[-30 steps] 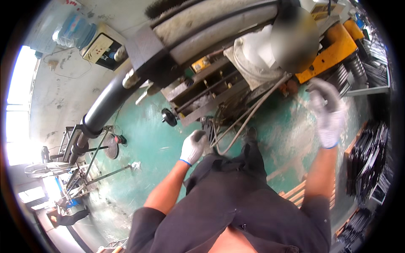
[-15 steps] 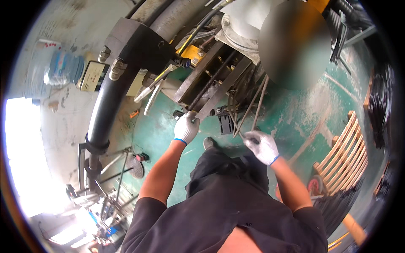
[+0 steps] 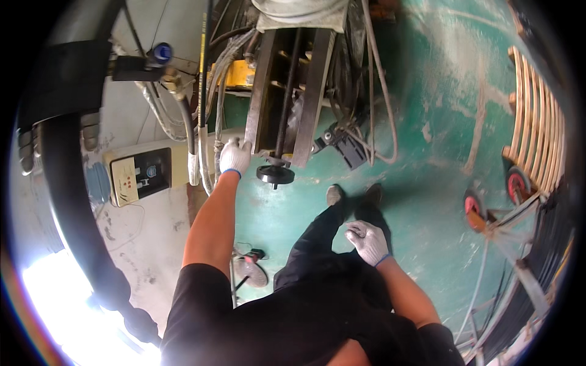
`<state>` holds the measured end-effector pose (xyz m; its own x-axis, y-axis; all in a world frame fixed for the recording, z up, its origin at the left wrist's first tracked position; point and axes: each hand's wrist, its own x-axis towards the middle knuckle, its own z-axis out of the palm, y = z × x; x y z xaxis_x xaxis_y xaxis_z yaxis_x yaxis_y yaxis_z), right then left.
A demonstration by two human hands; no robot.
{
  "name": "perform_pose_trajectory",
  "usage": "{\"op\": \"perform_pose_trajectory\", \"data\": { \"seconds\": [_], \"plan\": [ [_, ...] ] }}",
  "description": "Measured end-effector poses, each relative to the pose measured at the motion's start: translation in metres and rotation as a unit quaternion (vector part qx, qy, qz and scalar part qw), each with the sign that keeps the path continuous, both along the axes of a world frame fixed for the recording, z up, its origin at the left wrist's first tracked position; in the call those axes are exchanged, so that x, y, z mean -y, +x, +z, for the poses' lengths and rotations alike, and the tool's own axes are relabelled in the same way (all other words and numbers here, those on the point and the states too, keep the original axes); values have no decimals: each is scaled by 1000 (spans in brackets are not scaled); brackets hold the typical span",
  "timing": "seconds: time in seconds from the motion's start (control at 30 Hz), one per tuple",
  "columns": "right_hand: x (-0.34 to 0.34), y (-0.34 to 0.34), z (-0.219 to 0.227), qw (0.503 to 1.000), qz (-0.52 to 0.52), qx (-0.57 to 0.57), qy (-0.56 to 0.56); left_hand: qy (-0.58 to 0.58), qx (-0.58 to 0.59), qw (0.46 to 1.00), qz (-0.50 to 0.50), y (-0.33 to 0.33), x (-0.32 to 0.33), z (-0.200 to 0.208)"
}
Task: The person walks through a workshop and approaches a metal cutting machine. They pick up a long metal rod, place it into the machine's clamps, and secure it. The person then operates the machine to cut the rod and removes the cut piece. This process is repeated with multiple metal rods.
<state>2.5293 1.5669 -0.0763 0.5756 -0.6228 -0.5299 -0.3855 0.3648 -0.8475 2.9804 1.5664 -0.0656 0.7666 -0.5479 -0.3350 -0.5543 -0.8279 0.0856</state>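
Fingers of the gloved left hand (image 3: pixel 235 157) bend at the lower end of a machine's steel slide frame (image 3: pixel 259 107), thumb up by the near-side corner of its L rail; can't tell if they're clamped on it; fingers of the R hand, the gloved right hand (image 3: pixel 368 242), curl loosely over the wearer's thigh, well apart from the machine; can't tell if the tips meet the thumb; both gloves white knit w/ blue cuffs.

Just R of the left hand, a black handwheel (image 3: pixel 274 175) sits at the near end of a threaded lead screw (image 3: pixel 289 91), which runs up the middle of the frame, btwn its two rails; a pale round-topped base (image 3: pixel 300 18) caps the far end.

Beside the frame on the R, a black bracket (image 3: pixel 351 151) hangs near looped cables (image 3: pixel 383 91); on the L, wrapped hoses (image 3: pixel 204 152) drop past a yellow box (image 3: pixel 238 74); farther L, a water dispenser (image 3: pixel 125 180) & thick black pipe (image 3: pixel 73 177); far R, a slatted wooden pallet (image 3: pixel 536 116) & red-hubbed wheels (image 3: pixel 474 206) on worn green floor (image 3: pixel 421 256).
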Motion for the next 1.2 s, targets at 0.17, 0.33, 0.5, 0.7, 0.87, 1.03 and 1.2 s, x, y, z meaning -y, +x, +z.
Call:
{"op": "perform_pose_trajectory", "data": {
  "seconds": [0.17,0.33,0.5,0.7,0.87,1.03,1.2],
  "plan": [
    [-53,34,-47,998,46,-40,-15,1,5,1000,-17,26,13,-36],
    [-110,108,-100,1000,-29,-9,-8,-4,-5,999,-34,56,31,-79],
    [-134,220,-173,997,-35,-70,-5,-53,46,997,12,48,52,-121],
    [-141,375,-219,955,-253,-52,-142,-86,111,990,-28,21,64,-119],
    [-155,370,-245,987,15,-76,-138,-116,136,984,-21,33,49,-124],
    [-149,390,-251,979,80,-146,-118,-91,137,986,-13,21,56,-116],
    [-151,395,-165,953,-201,80,212,-100,129,986,-20,24,56,-121]
  ]
}}
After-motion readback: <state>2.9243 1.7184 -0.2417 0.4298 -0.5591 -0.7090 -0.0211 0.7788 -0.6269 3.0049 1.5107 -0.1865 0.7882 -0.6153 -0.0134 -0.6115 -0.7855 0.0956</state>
